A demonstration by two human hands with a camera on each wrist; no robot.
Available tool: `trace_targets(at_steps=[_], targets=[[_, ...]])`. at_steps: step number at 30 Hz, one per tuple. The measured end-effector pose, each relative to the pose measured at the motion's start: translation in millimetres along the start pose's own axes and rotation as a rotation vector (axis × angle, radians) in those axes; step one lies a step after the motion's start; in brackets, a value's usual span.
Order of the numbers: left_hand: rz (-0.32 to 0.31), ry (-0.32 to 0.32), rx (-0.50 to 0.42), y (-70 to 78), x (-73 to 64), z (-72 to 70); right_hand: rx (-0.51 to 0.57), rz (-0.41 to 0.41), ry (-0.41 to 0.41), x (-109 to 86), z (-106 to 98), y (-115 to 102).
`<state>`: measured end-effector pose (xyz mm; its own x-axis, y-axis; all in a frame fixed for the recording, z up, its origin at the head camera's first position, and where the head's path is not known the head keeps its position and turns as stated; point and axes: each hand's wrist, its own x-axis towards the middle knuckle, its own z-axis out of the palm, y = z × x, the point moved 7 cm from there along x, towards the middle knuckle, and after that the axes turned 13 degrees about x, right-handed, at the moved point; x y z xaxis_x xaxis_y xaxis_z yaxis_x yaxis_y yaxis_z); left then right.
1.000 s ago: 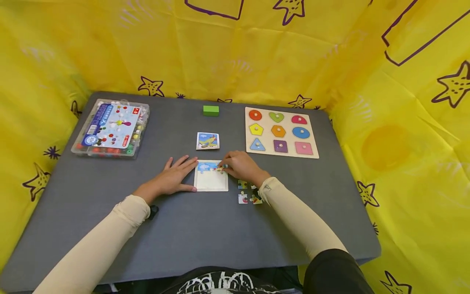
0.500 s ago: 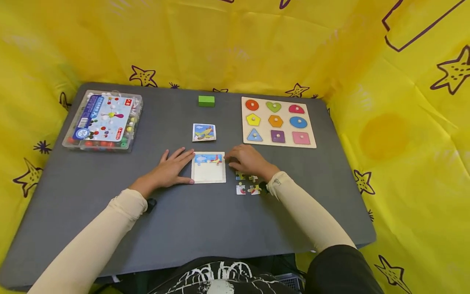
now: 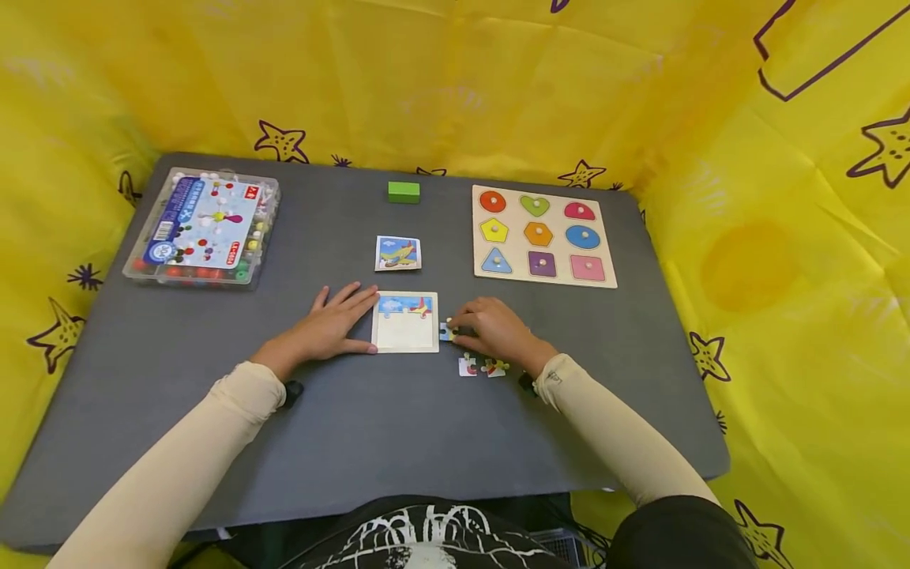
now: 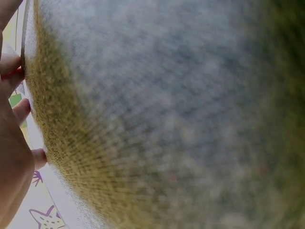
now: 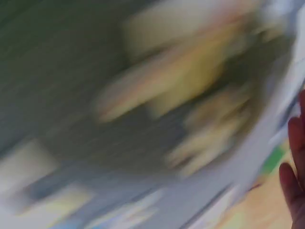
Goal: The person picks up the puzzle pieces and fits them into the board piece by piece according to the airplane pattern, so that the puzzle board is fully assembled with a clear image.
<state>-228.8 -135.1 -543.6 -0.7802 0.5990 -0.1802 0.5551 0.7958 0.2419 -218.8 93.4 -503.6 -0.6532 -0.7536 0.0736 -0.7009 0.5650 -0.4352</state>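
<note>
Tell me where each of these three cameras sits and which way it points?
Head: worn on the head, looking forward and down at the grey table; both sleeved arms, left hand beside the puzzle tray, right hand at a puzzle piece.
Left wrist: on the left wrist, close above blurred table; fingers at left edge.
Right wrist: motion-blurred; fingers at right edge.
Shared: both wrist views show grey table, also in the head view.
</note>
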Motion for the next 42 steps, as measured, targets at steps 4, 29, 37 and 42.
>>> trace_targets(at_steps=[4, 29, 37, 42], targets=[[-0.001, 0.011, -0.006, 0.8, 0.7, 0.5, -0.029, -0.029, 0.004, 35.9, 9.4, -30.7], [-0.006, 0.014, 0.001, 4.4, 0.2, -4.0, -0.054, 0.060, 0.012, 74.4, 29.5, -44.0], [0.006, 0.014, -0.005, 6.6, 2.9, -2.8, -0.076, 0.087, 0.007, 74.5, 33.6, -41.7], [-0.007, 0.010, 0.002, 1.8, 2.6, -2.3, -0.044, 0.062, 0.012, 77.1, 27.0, -41.9]])
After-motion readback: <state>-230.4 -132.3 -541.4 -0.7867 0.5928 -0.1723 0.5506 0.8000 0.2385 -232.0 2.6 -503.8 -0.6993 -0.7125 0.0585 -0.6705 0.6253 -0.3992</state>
